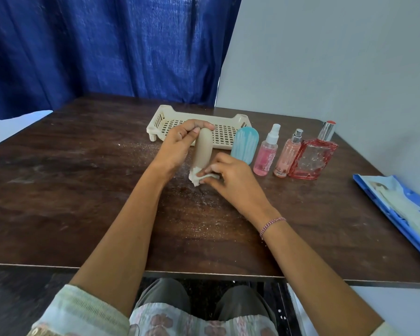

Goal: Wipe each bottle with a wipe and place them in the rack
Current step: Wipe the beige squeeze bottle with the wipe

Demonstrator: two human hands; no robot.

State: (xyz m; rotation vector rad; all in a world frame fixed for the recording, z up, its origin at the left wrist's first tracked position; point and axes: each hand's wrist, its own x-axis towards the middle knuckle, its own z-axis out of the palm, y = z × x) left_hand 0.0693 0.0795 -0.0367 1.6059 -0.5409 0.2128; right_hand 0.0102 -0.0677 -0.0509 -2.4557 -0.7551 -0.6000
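The left hand [180, 141] grips the cap end of the beige bottle [203, 151], fingers curled round its top. This holds it upright over the middle of the desk [70, 190], so the lower body is free for cleaning. The right hand [230, 175] pinches a crumpled white wipe [197, 177] between its fingers and presses it against the bottle's base. Gripping at opposite ends probably lets one hand steady the bottle while the other rubs.

The cream rack [204, 115] lies at 12 o'clock from the held bottle, close behind it for an easy drop-off, and no bottle shows in it yet. At 3 o'clock a row waits its turn: a blue bottle [245, 144], a pink spray bottle [266, 154], a peach spray bottle [287, 156] and a square red perfume bottle [313, 158]. A blue wipe packet [398, 204] lies at 4 o'clock by the desk's edge.

The desk is dark wood, scuffed and dusted with pale specks. A blue curtain [107, 44] hangs at 11 o'clock and a pale wall [325, 57] stands at 1 o'clock.
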